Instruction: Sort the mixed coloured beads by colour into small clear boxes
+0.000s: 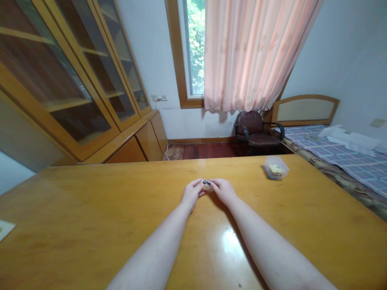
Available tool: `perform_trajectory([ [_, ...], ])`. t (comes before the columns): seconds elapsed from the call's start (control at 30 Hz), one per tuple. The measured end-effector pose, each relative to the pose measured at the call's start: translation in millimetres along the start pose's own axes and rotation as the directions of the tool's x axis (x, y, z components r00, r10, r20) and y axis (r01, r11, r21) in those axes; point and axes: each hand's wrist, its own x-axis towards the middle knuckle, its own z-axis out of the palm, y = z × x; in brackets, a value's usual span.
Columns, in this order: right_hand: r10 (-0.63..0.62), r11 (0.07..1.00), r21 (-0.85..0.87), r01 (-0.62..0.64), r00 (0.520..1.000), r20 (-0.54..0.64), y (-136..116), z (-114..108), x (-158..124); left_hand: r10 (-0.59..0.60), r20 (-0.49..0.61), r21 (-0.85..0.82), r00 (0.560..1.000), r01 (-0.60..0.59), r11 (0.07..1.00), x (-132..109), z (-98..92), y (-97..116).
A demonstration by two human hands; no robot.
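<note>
Both my arms reach forward over a glossy wooden table (90,209). My left hand (191,193) and my right hand (224,190) meet at the table's middle, fingers curled. Together they pinch a small pale object with dark spots (207,184), too small to name. The fingertips of both hands touch it from either side. A small clear plastic box (275,167) with yellowish contents sits on the table to the right of my hands, near the far edge.
A glass-door wooden cabinet (75,88) lines the left wall. Beyond the table stand a dark armchair (256,129), a bed with a checked cover (341,157), and a window with a pink curtain (254,52). A paper corner (4,228) lies at the table's left edge.
</note>
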Motion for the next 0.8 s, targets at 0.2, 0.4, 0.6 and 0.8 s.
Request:
perform_trajectory([
  [0.2,-0.123,0.893,-0.441,0.093,0.992,-0.041,-6.1,3.8,-5.9,0.001,0.008,-0.020,1.000,-0.001,1.000,-1.3,-0.2,1.5],
  [0.4,-0.212,0.801,-0.586,0.121,0.973,-0.090,-5.0,8.6,-7.6,0.012,0.042,-0.031,0.999,-0.011,0.999,-1.3,0.8,1.3],
  [0.6,-0.189,0.877,-0.471,0.096,0.970,-0.155,-0.7,5.4,-5.4,0.037,0.055,-0.107,0.998,-0.031,0.994,-0.6,1.1,-1.6],
  [0.8,-0.017,0.973,-0.229,-0.020,0.987,-0.159,4.6,-1.5,-1.0,0.076,0.151,-0.087,0.986,-0.064,0.994,-1.0,-1.8,-2.7],
])
